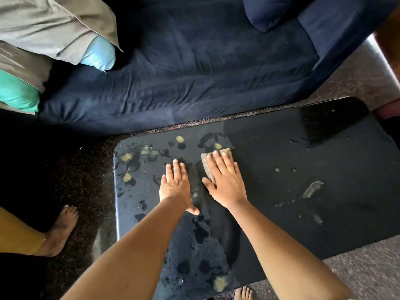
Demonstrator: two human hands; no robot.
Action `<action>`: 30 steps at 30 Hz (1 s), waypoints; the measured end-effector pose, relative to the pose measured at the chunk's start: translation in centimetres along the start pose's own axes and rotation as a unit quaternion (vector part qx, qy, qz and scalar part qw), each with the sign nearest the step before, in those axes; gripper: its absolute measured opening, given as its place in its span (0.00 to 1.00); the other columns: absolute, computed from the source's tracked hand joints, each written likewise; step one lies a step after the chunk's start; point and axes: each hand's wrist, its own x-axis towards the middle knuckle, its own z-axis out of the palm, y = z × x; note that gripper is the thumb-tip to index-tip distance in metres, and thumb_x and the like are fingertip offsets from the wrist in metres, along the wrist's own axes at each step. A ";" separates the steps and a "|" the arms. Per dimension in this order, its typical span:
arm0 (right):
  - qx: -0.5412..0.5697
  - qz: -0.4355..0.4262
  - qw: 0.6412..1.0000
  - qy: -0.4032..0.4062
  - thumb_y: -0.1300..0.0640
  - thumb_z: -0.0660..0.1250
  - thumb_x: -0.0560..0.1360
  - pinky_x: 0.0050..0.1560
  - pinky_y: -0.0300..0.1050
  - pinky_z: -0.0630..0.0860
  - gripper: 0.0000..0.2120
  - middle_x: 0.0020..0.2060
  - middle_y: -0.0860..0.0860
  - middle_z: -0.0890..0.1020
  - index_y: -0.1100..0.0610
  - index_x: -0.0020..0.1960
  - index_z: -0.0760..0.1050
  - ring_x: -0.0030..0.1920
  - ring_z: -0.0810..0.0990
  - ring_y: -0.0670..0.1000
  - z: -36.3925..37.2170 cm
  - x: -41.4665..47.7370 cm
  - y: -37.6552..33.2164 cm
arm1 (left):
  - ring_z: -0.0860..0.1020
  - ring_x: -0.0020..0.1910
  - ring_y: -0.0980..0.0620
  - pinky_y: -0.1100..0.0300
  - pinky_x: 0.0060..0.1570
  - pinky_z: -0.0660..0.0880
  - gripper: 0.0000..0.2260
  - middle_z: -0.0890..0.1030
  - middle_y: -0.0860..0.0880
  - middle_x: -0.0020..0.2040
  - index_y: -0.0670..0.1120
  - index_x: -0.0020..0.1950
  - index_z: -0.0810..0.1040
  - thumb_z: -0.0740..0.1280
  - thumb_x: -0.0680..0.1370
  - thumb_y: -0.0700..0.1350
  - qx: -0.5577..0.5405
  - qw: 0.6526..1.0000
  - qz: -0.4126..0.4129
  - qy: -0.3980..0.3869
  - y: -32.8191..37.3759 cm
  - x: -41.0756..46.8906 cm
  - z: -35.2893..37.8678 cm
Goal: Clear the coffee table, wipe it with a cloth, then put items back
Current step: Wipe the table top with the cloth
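- Both forearms reach out from the bottom edge over the black coffee table [303, 169].
- Left hand [175, 187] lies flat on the tabletop, fingers straight, holding nothing.
- Right hand [225, 180], just beside it, presses a tan cloth [226, 151] flat against the table with straight fingers (most of the cloth is hidden under the palm).
- Wet patches and yellowish smears [126, 156] mark the table's left half; another smear [219, 283] sits at the near edge.
- Beyond the table stands a dark blue sofa [184, 72] with pillows [54, 24] at its left end.
- One bare foot [61, 230] rests on the carpet left of the table.
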 end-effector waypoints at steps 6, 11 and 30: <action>0.009 0.067 0.997 0.030 0.43 0.52 0.77 0.73 0.59 0.54 0.31 0.77 0.45 0.51 0.47 0.77 0.50 0.77 0.46 0.50 -1.1 0.1 3.8 | 0.35 0.75 0.38 0.48 0.75 0.45 0.66 0.31 0.37 0.75 0.37 0.73 0.29 0.75 0.61 0.65 0.009 1.000 0.001 0.005 0.1 0.2 -0.3; 0.023 0.145 0.988 0.052 0.46 0.57 0.78 0.73 0.59 0.53 0.32 0.77 0.51 0.53 0.52 0.77 0.51 0.77 0.47 0.56 -0.6 2.5 1.4 | 0.35 0.75 0.38 0.48 0.75 0.46 0.67 0.31 0.38 0.75 0.38 0.73 0.29 0.76 0.60 0.65 0.011 1.000 -0.007 0.002 0.3 0.3 -0.4; -0.013 -0.028 1.000 0.005 0.42 0.49 0.77 0.74 0.58 0.53 0.31 0.77 0.47 0.51 0.48 0.78 0.47 0.77 0.47 0.51 -0.7 3.6 0.3 | 0.34 0.74 0.37 0.47 0.73 0.39 0.71 0.29 0.36 0.74 0.36 0.71 0.26 0.76 0.56 0.67 0.054 0.998 -0.031 -0.017 0.8 1.1 -1.4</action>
